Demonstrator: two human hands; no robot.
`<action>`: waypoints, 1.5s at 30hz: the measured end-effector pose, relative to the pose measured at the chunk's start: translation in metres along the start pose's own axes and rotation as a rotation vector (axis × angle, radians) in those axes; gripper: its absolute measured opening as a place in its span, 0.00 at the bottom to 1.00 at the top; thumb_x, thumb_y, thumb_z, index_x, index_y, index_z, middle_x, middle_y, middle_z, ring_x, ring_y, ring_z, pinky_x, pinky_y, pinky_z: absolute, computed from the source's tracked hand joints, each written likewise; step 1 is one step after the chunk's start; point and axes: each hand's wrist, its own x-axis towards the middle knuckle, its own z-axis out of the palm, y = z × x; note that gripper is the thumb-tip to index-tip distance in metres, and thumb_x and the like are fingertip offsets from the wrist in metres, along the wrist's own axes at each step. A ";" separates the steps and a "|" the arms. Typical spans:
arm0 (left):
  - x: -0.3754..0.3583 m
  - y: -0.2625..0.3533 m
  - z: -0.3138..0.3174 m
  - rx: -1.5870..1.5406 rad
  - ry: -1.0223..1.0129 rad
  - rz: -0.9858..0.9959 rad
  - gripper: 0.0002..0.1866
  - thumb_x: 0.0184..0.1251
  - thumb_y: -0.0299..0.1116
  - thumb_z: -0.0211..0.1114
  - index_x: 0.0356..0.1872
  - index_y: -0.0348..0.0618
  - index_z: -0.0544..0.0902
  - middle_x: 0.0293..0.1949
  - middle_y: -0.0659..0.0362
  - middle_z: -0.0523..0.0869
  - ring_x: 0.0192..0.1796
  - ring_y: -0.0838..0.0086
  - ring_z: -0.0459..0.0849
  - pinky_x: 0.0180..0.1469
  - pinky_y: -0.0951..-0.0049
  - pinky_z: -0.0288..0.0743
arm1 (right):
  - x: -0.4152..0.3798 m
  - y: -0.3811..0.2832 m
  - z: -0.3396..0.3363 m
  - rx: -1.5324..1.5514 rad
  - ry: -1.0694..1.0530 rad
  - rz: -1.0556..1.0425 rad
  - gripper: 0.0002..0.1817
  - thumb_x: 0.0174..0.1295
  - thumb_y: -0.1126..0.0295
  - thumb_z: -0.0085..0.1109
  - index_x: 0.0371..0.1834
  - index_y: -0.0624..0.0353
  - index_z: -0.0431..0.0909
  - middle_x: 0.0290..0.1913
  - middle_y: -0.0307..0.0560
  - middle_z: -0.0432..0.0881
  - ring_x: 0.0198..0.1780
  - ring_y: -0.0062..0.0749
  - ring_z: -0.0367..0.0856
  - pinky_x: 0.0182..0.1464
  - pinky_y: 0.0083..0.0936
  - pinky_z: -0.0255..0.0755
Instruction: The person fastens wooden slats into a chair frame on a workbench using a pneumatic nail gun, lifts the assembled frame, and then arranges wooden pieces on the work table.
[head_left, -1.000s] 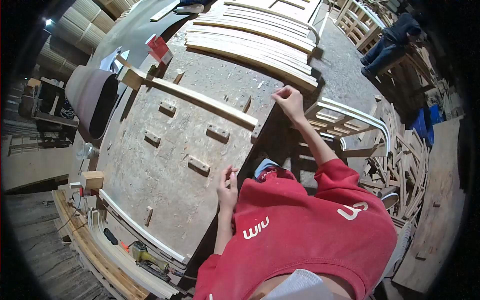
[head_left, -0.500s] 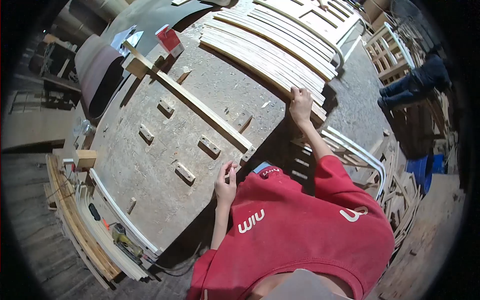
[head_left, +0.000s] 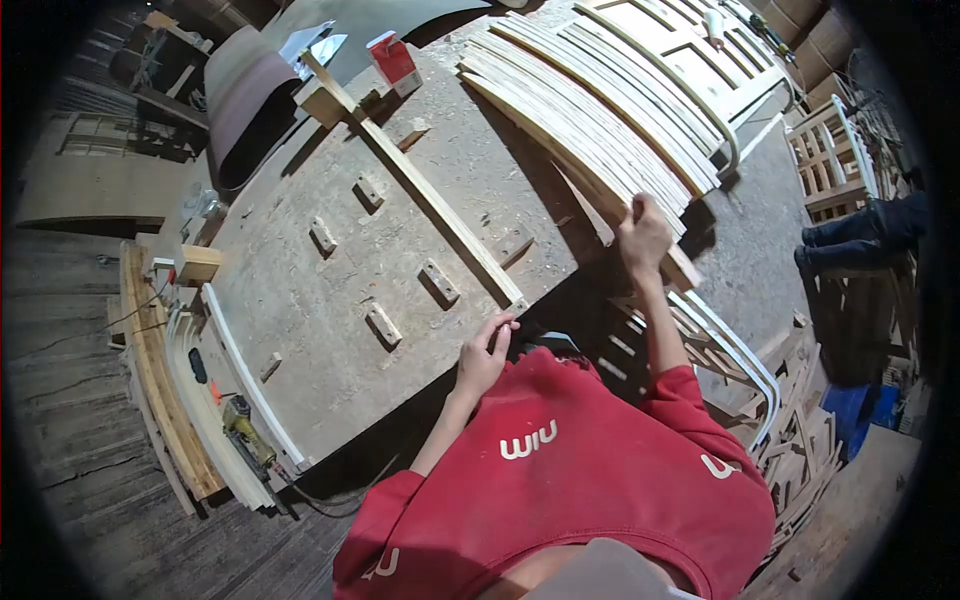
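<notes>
My right hand [head_left: 643, 240] is closed on the near end of a curved wooden strip [head_left: 560, 140] along the front of a stack of similar strips [head_left: 590, 95]. The strip's near end sticks out past my fingers, toward the lower right. My left hand [head_left: 486, 356] is at the table's near edge, fingers loosely bent and thumb apart from them. Its fingertips are right by the near end of a straight wooden batten [head_left: 440, 213], which crosses the worktable [head_left: 300, 330]. Small wooden blocks with holes, such as this block [head_left: 438, 283], sit left of the batten.
A red and white box [head_left: 394, 64] stands near the batten's far end. Slatted frames [head_left: 700, 50] lie beyond the stack. At lower left, a power tool [head_left: 245, 432] rests by long strips. A person's legs [head_left: 860, 235] show at right, near wood scraps [head_left: 800, 460].
The view has shifted, so the table sits further left and lower. My right hand has taken hold of the front strip, whose near end now stands out from the stack. My left hand moved toward the batten's end.
</notes>
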 end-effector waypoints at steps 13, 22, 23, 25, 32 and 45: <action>0.029 0.026 -0.022 0.450 0.171 0.410 0.22 0.49 0.34 0.61 0.49 0.50 0.70 0.54 0.59 0.68 0.58 0.67 0.64 0.59 0.54 0.47 | 0.009 0.027 -0.108 0.562 -0.355 0.217 0.10 0.53 0.68 0.57 0.36 0.61 0.73 0.22 0.42 0.79 0.21 0.17 0.74 0.21 0.14 0.64; -0.004 0.031 -0.105 0.717 0.324 0.377 0.36 0.35 0.30 0.68 0.54 0.57 0.67 0.58 0.61 0.63 0.61 0.69 0.60 0.60 0.47 0.38 | -0.014 -0.074 -0.047 0.760 -1.057 0.063 0.15 0.51 0.73 0.59 0.41 0.63 0.67 0.25 0.38 0.74 0.20 0.12 0.69 0.19 0.11 0.58; -0.013 0.024 -0.117 0.682 0.319 0.335 0.35 0.34 0.28 0.68 0.52 0.54 0.68 0.53 0.61 0.67 0.58 0.70 0.63 0.61 0.49 0.39 | -0.019 -0.083 -0.032 0.736 -1.085 0.023 0.16 0.51 0.72 0.60 0.41 0.63 0.67 0.25 0.38 0.73 0.20 0.11 0.68 0.19 0.11 0.58; -0.031 0.007 -0.140 0.648 0.349 0.258 0.33 0.33 0.27 0.67 0.50 0.51 0.69 0.48 0.61 0.71 0.55 0.71 0.66 0.62 0.52 0.40 | -0.032 -0.107 -0.004 0.719 -1.089 -0.189 0.17 0.51 0.69 0.60 0.42 0.63 0.67 0.21 0.36 0.72 0.20 0.10 0.66 0.19 0.11 0.57; -0.102 -0.052 -0.184 0.516 0.509 0.097 0.32 0.30 0.34 0.72 0.47 0.50 0.74 0.44 0.63 0.74 0.50 0.71 0.70 0.59 0.63 0.52 | -0.080 -0.195 0.038 0.514 -1.351 -0.363 0.14 0.52 0.63 0.60 0.36 0.58 0.71 0.16 0.36 0.73 0.20 0.12 0.66 0.20 0.14 0.57; -0.150 -0.107 -0.209 0.405 0.600 0.004 0.31 0.32 0.35 0.71 0.47 0.51 0.74 0.45 0.63 0.74 0.51 0.70 0.70 0.59 0.61 0.52 | -0.136 -0.248 0.073 0.381 -1.505 -0.417 0.14 0.51 0.61 0.60 0.35 0.59 0.72 0.16 0.39 0.76 0.20 0.12 0.67 0.19 0.16 0.57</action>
